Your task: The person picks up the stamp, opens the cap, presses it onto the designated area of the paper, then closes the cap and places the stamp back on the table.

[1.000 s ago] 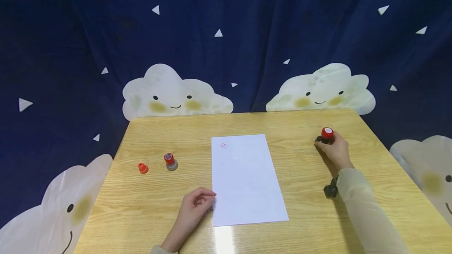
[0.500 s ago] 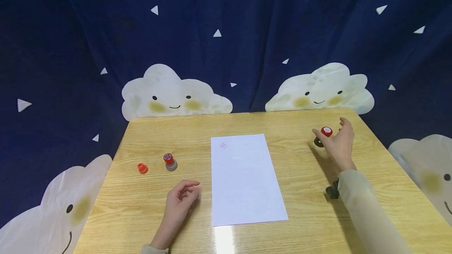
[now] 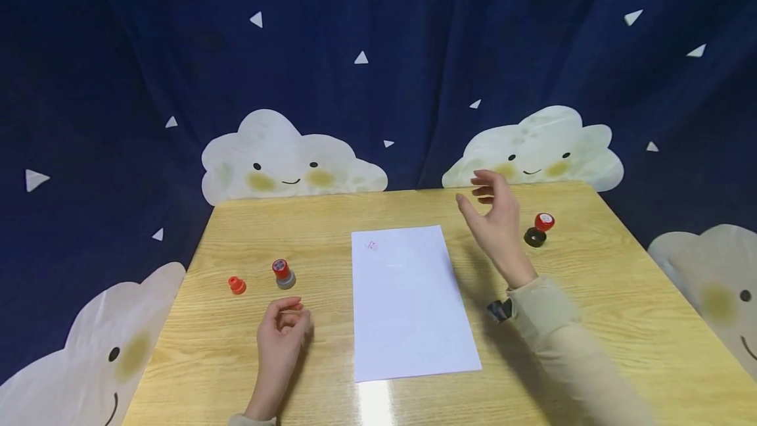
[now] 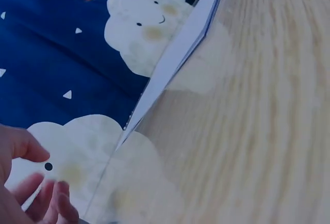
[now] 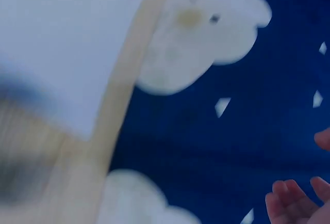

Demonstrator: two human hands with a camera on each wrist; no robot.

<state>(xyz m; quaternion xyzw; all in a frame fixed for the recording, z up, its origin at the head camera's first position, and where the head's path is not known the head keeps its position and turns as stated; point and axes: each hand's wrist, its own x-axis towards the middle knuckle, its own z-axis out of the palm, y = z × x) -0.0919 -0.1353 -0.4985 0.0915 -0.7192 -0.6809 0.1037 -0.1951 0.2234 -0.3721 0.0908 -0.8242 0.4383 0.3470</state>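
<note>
My right hand (image 3: 499, 229) is raised over the table just right of the paper, holding nothing, its fingers loosely bent and apart from the thumb. To its right stands a stamp with a red knob (image 3: 544, 221) and a black round base. My left hand (image 3: 279, 340) holds nothing, its fingers loosely curled. It is nearest to a red stamp with a grey base (image 3: 284, 279), which stands just beyond it. Left of that stamp lies a small red cap-like piece (image 3: 236, 285). A white sheet of paper (image 3: 414, 314) bears a red stamp print (image 3: 371, 246) near its upper left corner.
All of these are on a light wooden table (image 3: 319, 229). Behind it hangs a dark blue curtain (image 3: 331, 12) with white triangles and smiling clouds. A dark wrist device (image 3: 500, 310) sits at the right cuff.
My right hand has let go of the black-based stamp and moved left, rising off the table. My left hand has drawn away leftward from the paper's edge.
</note>
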